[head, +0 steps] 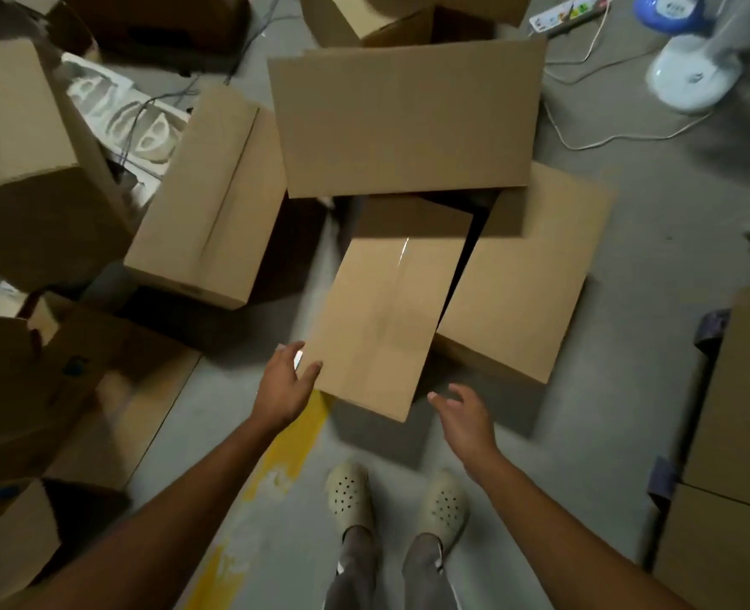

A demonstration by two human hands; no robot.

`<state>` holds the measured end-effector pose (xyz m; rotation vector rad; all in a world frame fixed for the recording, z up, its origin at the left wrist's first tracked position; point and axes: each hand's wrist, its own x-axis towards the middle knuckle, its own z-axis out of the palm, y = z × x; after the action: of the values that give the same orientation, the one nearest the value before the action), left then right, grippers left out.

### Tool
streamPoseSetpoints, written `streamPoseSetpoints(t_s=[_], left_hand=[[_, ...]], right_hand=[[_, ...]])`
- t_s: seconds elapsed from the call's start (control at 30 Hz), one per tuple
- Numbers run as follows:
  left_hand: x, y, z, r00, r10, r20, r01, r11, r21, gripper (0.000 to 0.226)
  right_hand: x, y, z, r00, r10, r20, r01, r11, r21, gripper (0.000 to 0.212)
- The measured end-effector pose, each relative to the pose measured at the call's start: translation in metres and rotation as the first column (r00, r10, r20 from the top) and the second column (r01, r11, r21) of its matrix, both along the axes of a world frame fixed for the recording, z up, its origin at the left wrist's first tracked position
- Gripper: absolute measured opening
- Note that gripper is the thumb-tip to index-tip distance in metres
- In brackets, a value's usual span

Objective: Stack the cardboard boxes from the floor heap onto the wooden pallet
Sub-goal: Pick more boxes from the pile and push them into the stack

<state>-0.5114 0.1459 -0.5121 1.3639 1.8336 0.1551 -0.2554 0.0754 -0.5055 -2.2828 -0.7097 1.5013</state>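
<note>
Grey concrete floor (628,345) with a yellow stripe (289,451) runs under your feet, and the heap of cardboard lies just ahead of your hands. You are at the pick-up step. Your left hand (287,380) is against the near left corner of the taped box (386,319), thumb on the top face and fingers down the side, laid on rather than clamped. Your right hand (463,416) hangs spread and empty just short of the opposite near corner, touching nothing.

The taped box lies tilted, its far end tucked under a flat box (408,121) and its right side leaning on a bigger box (522,275) beyond your right hand. Another box (208,200) lies left of your grip, apart from it.

Next, I judge, your right hand must close the gap and take its corner so both sides are held. Then draw the box toward you, clear of the flat one, before lifting. The pallet is not in view, so you will have to turn to find it.
</note>
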Motion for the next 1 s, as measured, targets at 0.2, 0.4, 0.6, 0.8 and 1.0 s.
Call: streamPoseSetpoints(t_s=[0.2,0.4,0.6,0.8,1.0], left_hand=[[-0.007,0.034,-0.130,0.821,0.532,0.207,-0.498,0.845,-0.198,0.040],[-0.020,0.035,-0.202,0.796,0.583,0.162,-0.503,0.786,-0.358,0.064],[-0.003,0.028,-0.166,0.744,0.639,0.194,-0.533,0.744,-0.403,0.055],[0.006,0.019,-0.088,0.737,0.634,0.235,-0.539,0.761,-0.361,0.055],[0.019,0.020,0.015,0.732,0.587,0.346,-0.534,0.810,-0.243,0.048]], right_hand=[[-0.003,0.015,-0.136,0.996,-0.064,-0.065,0.056,0.990,-0.126,0.057],[-0.028,0.019,-0.187,0.820,-0.430,-0.377,0.300,0.885,-0.357,0.077],[-0.034,0.017,-0.157,0.777,-0.532,-0.338,0.398,0.830,-0.391,0.074],[-0.002,0.013,-0.087,0.828,-0.458,-0.324,0.373,0.880,-0.293,0.058],[0.027,0.021,0.004,0.910,-0.242,-0.337,0.276,0.959,0.058,0.054]])
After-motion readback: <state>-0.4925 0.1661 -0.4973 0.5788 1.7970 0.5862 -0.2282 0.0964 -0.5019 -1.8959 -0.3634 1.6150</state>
